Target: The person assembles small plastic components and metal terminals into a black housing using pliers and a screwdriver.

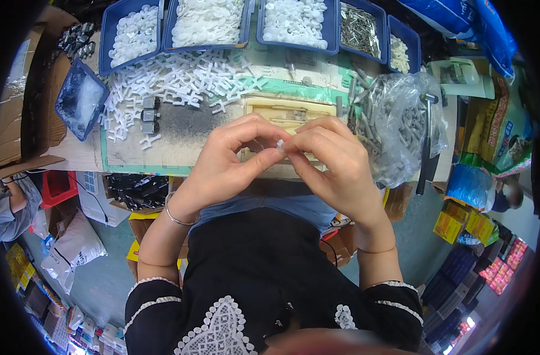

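Small white part (280, 144) is sitting between the hands above the bench (85, 155); left hand (225, 158) and right hand (339, 163) are pinching it thumb-to-fingertip, apparently for fine control; blue trays (299, 49) are lining the far edge, likely for reach

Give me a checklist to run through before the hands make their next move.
1. White piece at the fingertips: ok, left hand and right hand meet at it.
2. Piece's fit or soundness: cannot tell, too small and partly covered.
3. Hammer wholly on the table: not ok, its handle seems to jut past the front edge.
4. Metal pins in a bin: ok.
5. White pile contained: not ok, loose on the table.
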Action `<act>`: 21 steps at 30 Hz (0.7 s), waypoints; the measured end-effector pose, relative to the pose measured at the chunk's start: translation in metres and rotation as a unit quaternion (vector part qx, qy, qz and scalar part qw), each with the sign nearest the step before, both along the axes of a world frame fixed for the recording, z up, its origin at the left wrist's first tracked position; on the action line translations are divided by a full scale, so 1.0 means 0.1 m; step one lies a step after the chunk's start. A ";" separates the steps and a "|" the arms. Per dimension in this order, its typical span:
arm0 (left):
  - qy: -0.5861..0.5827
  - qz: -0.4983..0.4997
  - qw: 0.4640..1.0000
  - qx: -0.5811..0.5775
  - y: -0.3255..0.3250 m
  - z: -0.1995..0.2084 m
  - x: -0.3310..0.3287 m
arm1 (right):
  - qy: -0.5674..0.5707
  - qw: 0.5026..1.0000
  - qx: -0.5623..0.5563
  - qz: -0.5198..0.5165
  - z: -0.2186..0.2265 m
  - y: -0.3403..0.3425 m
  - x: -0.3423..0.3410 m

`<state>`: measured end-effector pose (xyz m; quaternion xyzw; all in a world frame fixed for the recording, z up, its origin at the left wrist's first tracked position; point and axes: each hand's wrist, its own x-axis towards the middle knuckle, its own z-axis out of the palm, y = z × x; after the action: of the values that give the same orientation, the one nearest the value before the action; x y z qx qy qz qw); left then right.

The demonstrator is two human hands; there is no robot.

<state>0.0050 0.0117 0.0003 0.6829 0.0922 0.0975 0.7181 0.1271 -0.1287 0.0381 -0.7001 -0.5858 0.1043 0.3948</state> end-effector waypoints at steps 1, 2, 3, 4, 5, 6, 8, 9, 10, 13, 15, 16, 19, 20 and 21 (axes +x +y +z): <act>0.001 0.001 1.000 -0.004 0.00 0.00 0.00 | 0.000 1.000 -0.002 0.000 0.00 0.00 0.00; 0.003 0.003 1.000 -0.008 0.00 0.00 0.00 | 0.001 1.000 -0.003 0.001 -0.01 0.01 0.00; 0.003 0.004 1.000 -0.008 0.00 -0.01 0.00 | 0.001 1.000 -0.003 0.001 -0.01 0.01 0.00; 0.004 0.003 1.000 -0.009 0.00 -0.01 -0.01 | 0.005 1.000 -0.004 0.001 -0.01 0.01 0.00; 0.005 0.002 1.000 -0.011 0.00 -0.01 -0.01 | 0.009 1.000 -0.006 0.001 -0.01 0.01 -0.01; 0.005 0.003 1.000 -0.011 0.00 -0.01 -0.01 | 0.009 1.000 -0.006 0.001 -0.01 0.02 -0.01; 0.000 0.004 1.000 -0.019 0.00 -0.02 -0.01 | 0.007 1.000 -0.002 -0.001 -0.01 0.02 -0.01; 0.000 0.005 1.000 -0.019 0.00 -0.02 -0.01 | 0.007 1.000 -0.002 -0.001 -0.01 0.02 -0.01; 0.001 0.001 1.000 -0.017 0.01 -0.02 -0.02 | 0.013 1.000 -0.001 -0.001 -0.01 0.02 -0.01; 0.005 -0.002 1.000 -0.028 0.01 -0.01 -0.03 | 0.035 0.999 -0.001 -0.003 0.00 0.02 -0.02; 0.008 -0.003 0.999 -0.041 -0.01 0.00 -0.03 | 0.049 0.999 -0.002 -0.004 0.02 0.01 -0.01; 0.008 -0.006 0.998 -0.054 -0.01 0.01 -0.03 | 0.054 0.998 -0.006 -0.005 0.04 0.00 -0.01; 0.008 -0.012 0.996 -0.092 -0.04 0.01 -0.04 | 0.050 0.999 -0.002 -0.015 0.04 -0.03 -0.02; 0.008 -0.014 0.993 -0.117 -0.04 0.02 -0.04 | 0.040 0.999 0.007 -0.022 0.04 -0.03 -0.02; 0.007 -0.014 0.993 -0.116 -0.04 0.01 -0.04 | 0.039 0.999 0.008 -0.021 0.04 -0.03 -0.02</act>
<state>0.0012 0.0078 0.0015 0.5968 0.0986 0.0711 0.7932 0.1255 -0.1320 0.0418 -0.7045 -0.5557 0.1188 0.4252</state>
